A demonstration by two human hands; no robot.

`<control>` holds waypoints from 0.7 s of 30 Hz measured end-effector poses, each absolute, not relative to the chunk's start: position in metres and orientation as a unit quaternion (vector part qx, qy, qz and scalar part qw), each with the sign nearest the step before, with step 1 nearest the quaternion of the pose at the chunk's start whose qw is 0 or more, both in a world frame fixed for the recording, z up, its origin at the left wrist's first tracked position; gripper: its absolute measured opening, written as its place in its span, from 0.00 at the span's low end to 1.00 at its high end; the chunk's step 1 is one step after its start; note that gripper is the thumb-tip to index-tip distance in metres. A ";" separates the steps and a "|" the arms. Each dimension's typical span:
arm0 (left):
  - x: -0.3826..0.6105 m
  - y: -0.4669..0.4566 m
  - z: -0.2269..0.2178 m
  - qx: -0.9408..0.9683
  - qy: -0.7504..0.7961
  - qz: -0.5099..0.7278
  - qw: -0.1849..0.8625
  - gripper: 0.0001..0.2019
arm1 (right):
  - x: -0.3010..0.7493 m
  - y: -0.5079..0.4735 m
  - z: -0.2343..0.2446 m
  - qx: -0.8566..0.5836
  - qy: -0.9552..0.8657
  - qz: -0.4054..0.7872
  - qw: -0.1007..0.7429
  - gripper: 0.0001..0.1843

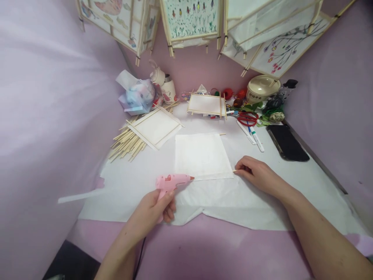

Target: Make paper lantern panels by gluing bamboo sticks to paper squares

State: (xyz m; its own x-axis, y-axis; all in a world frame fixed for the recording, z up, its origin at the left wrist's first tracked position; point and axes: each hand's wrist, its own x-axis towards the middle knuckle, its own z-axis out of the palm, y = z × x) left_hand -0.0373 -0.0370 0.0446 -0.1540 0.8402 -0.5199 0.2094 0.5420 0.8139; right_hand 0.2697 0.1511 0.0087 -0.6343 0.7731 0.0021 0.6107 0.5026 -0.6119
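Observation:
A pink hot glue gun [171,181] is gripped in my left hand [163,206], its nozzle pointing right over the lower edge of a white sheet [201,155]. Thin sticks lie along that sheet, and one stick end [223,134] pokes out at its upper right. My right hand [250,169] pinches another stick end [234,171] at the sheet's lower right corner. Most of that stick is hidden by the sheet. The glue gun's dark cord [141,252] hangs down past my left wrist.
Left lie a bundle of sticks [128,142] and a framed white sheet [157,126]. Behind is a small stick frame [205,104]. Red scissors [247,118], markers [256,139] and a phone [287,143] lie right. Painted lanterns [192,19] hang above the back.

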 end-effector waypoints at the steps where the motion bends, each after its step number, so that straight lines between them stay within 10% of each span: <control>1: -0.039 -0.040 0.045 0.374 0.696 0.301 0.535 0.24 | 0.270 0.151 0.009 -0.406 -0.855 0.292 0.139 0.08; 21: -0.043 -0.041 0.042 0.372 0.725 0.280 0.507 0.26 | 0.272 0.153 0.001 -0.420 -0.847 0.296 0.140 0.09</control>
